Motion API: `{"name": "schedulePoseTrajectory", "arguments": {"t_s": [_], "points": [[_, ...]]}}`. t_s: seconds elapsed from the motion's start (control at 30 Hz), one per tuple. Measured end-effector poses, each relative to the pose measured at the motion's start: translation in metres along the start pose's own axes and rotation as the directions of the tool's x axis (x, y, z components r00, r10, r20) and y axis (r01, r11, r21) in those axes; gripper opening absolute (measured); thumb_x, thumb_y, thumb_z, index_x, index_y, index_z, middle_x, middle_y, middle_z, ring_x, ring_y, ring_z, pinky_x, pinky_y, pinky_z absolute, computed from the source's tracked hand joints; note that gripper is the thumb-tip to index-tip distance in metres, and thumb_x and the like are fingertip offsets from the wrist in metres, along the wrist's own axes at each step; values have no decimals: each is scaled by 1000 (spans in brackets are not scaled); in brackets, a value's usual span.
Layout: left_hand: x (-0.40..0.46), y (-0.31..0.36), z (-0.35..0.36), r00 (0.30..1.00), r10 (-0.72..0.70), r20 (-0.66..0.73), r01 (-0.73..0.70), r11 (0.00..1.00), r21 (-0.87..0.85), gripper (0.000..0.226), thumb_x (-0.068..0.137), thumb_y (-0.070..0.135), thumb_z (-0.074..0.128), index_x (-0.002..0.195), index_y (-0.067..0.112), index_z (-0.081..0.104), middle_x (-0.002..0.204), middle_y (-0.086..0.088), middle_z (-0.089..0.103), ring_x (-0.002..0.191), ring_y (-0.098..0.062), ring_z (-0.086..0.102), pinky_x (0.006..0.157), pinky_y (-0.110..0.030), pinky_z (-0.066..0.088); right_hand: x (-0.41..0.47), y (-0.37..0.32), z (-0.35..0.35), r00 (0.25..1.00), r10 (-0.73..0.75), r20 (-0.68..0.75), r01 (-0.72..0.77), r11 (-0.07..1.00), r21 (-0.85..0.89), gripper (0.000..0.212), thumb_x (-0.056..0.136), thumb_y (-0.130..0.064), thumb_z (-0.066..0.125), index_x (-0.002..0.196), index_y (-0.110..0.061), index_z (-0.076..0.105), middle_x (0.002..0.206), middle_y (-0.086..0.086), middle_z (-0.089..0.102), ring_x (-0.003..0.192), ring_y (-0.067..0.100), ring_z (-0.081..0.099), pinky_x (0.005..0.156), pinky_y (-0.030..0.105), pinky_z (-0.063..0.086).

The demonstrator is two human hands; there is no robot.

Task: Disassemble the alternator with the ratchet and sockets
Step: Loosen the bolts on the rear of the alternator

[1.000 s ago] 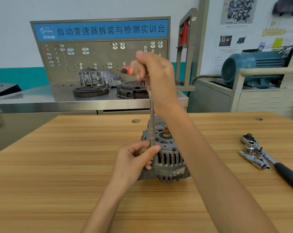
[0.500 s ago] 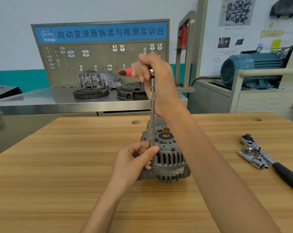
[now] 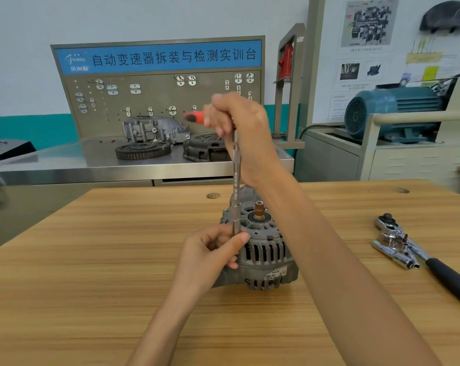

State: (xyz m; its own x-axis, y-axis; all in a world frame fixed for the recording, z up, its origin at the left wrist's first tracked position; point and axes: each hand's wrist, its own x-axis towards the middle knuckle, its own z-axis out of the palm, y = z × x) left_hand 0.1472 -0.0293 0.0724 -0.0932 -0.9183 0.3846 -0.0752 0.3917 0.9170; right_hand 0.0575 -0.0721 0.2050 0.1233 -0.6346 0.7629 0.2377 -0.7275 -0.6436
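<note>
The right hand [image 3: 239, 128] is raised high above the wooden workbench [image 3: 91, 273], its forearm running up from the lower right edge of the view, and its fingers are clenched around the red T-handle [image 3: 193, 118] of a long socket driver, whose red end sticks out to the left of the fist. From the fist the chrome shaft [image 3: 235, 175] drops nearly straight down to a socket [image 3: 235, 216] seated on the top face of the alternator [image 3: 263, 249], at the left rim of the housing. The left hand [image 3: 210, 257] comes in from the bottom centre and lies against the alternator's left side; its thumb and forefinger pinch the lower end of the shaft just under the socket's collar, while the other fingers curl against the slotted housing. The alternator stands on end near the middle of the workbench, its copper-coloured shaft stub [image 3: 258, 208] pointing up just to the right of the socket, apart from both hands. Well off to the right on the bench lie a black-handled ratchet [image 3: 429, 262] and some loose chrome sockets [image 3: 394, 253], touching one another.
</note>
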Motion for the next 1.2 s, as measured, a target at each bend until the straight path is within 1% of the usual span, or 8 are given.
{"name": "schedulePoseTrajectory", "arguments": {"t_s": [0.13,0.37,0.53,0.67,0.77,0.93,1.07,1.2], "points": [[0,0,0,1000,0,-4,0,1000,2,5,72,30,70,70,26,73,49,5,56,44,-4,53,49,-11,44,0,-1,-1,998,49,40,-55,988,145,48,90,-7,42,43,-18,40,45,-6,42,60,12,46,92,29,41],[2,-5,4,998,-1,-62,1,1000,-5,6,69,27,70,70,21,71,46,5,55,41,-3,51,46,-12,44,-9,9,17,788,-580,-206,193,551,-812,42,82,-12,56,49,-23,32,47,-12,29,53,13,34,72,30,34],[1,-3,2,999,-6,-39,6,1000,-4,7,79,16,72,76,22,73,48,2,52,43,-2,53,47,-10,43,-1,4,1,978,-140,-155,92,955,-281,49,88,-1,51,45,-20,35,43,-12,30,49,4,31,60,11,39],[2,-1,1,1000,-2,11,2,1000,-6,13,80,14,70,74,26,74,48,5,51,44,-3,51,47,-12,45,3,3,-4,997,73,11,-74,977,198,56,92,-4,41,39,-21,44,44,-6,42,61,13,46,86,21,43],[2,-3,3,1000,-9,-19,9,1000,-10,27,80,14,71,56,27,69,46,5,52,41,-4,49,45,-13,43,-2,8,5,984,-110,-138,94,988,-121,44,89,-5,50,45,-8,46,47,-2,38,56,13,40,70,17,40],[2,-3,6,998,-26,-62,25,1000,-15,17,81,10,70,67,20,69,44,6,53,39,-2,49,43,-11,42,-8,17,17,730,-633,-256,172,534,-828,33,84,-11,59,54,-16,43,51,-5,39,56,15,40,73,32,35],[1,-2,4,999,-1,-41,2,1000,6,21,80,15,73,63,27,68,46,6,52,42,-2,52,45,-11,43,-5,6,5,956,-225,-189,147,923,-356,45,89,-3,53,49,-15,38,47,-10,33,50,4,34,66,16,39],[0,-3,2,999,-15,-31,14,1000,-19,4,79,17,71,76,20,73,52,3,57,46,-3,54,46,-13,46,2,3,3,998,60,-13,-59,995,77,54,93,-2,44,42,-19,44,45,-7,43,62,13,47,86,22,42]]}}
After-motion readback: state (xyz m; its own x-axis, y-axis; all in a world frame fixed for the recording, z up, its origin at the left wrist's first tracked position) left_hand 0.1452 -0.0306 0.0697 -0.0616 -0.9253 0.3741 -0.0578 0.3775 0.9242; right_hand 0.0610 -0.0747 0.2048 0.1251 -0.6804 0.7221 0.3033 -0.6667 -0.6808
